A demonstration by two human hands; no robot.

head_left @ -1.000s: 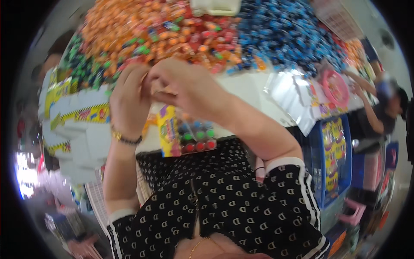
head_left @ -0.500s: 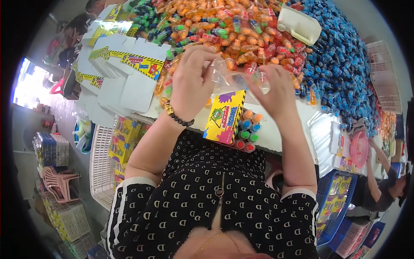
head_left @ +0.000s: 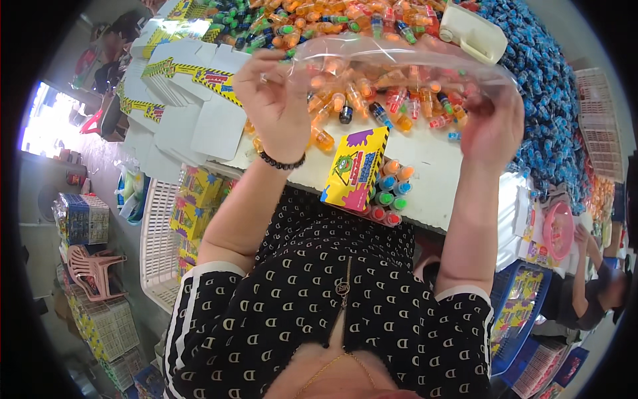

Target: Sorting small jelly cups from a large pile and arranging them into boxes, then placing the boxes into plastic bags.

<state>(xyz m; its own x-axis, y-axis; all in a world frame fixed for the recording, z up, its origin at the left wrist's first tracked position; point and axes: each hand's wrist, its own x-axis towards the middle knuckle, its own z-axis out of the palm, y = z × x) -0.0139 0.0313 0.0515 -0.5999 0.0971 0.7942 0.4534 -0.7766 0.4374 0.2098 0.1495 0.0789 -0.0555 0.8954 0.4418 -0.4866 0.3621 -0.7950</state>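
Observation:
A clear plastic bag (head_left: pixel 399 60) is stretched wide between my two hands above the table. My left hand (head_left: pixel 272 100) grips one end with its fingers closed, and my right hand (head_left: pixel 495 120), partly blurred, grips the other end. Below the bag, near the table's front edge, stands a yellow printed box (head_left: pixel 355 166). Against its right side sit small capped bottles (head_left: pixel 393 186) in two columns, in orange, blue, green and red. Loose orange, red and dark bottles (head_left: pixel 359 100) lie behind, some seen through the film.
Blue-capped bottles (head_left: pixel 541 106) are heaped at the right, beside a white jug (head_left: pixel 473 33). Flattened white cartons (head_left: pixel 193 100) are stacked at the left. A white basket (head_left: pixel 156 246) and a blue crate (head_left: pixel 522 319) hold yellow boxes. A co-worker (head_left: pixel 591 292) is at the far right.
My hands have moved apart, the right one outward to the right, spreading the bag from a bunched shape into a wide strip. The box and bottles beside it stay put on the table.

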